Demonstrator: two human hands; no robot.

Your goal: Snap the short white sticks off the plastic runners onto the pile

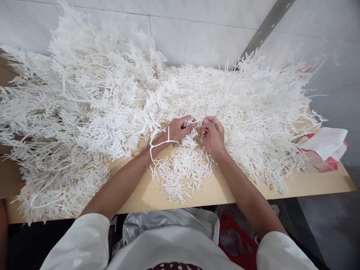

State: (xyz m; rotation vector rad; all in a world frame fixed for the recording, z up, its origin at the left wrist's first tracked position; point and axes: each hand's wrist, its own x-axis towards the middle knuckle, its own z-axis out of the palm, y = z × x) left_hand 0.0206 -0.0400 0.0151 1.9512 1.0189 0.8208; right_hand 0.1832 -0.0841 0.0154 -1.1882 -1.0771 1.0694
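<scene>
My left hand is closed around a small bunch of thin white plastic pieces, which stick out between thumb and fingers. Just to its right, my right hand has its fingers curled into a pinch; what they hold, if anything, is too small to make out. A thin white branched strand lies across my left wrist. Below both hands, between the forearms, spreads a low pile of short white sticks. Tall tangled white branched pieces rise on the left, and another heap lies on the right.
A pale wooden table carries the heaps, its front edge close to my body. A crumpled pink-and-white plastic bag lies at the right end. Behind stands a tiled wall with a slanting metal strip. Something red shows under the table.
</scene>
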